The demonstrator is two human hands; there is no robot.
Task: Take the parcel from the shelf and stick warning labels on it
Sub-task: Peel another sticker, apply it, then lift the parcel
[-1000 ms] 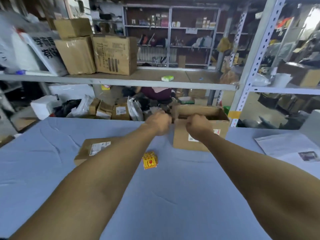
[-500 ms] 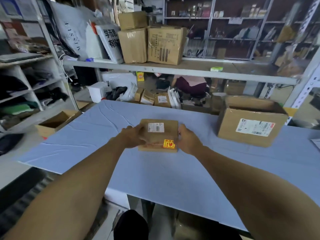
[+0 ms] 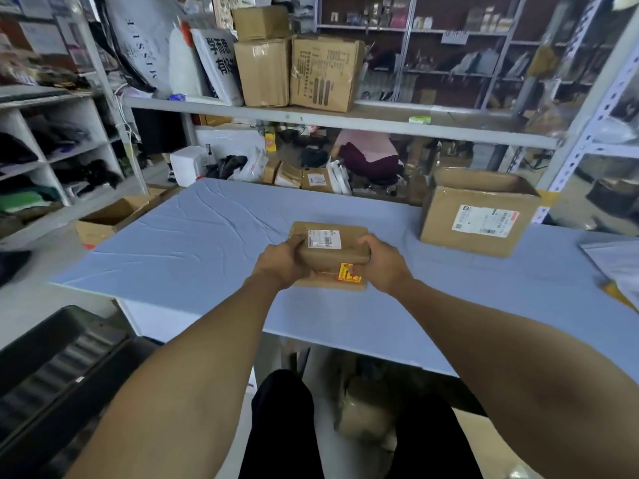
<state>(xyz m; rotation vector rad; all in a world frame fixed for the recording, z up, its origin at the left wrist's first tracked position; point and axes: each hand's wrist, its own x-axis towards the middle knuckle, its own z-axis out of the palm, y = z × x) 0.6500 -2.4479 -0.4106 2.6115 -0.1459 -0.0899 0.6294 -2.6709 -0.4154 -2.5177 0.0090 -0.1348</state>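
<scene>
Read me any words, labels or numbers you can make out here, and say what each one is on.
"MISSIE", sideways, on the grey bag.
"学而思", then "有", on the white bag.
Parcel: white label and yellow-red sticker too blurred.
Open box: label too small.
Shelf cartons: print unreadable.

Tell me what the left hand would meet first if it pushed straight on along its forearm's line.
The left hand already grips the small parcel, so that comes first. Past it lies bare blue table, then probably the far-edge parcels; depth is unclear.

A parcel stockroom. Metal shelving (image 3: pixel 345 117) carries stacked cartons (image 3: pixel 325 72). Labelled boxes (image 3: pixel 479 212) sit on a packing counter (image 3: pixel 207 243).
</scene>
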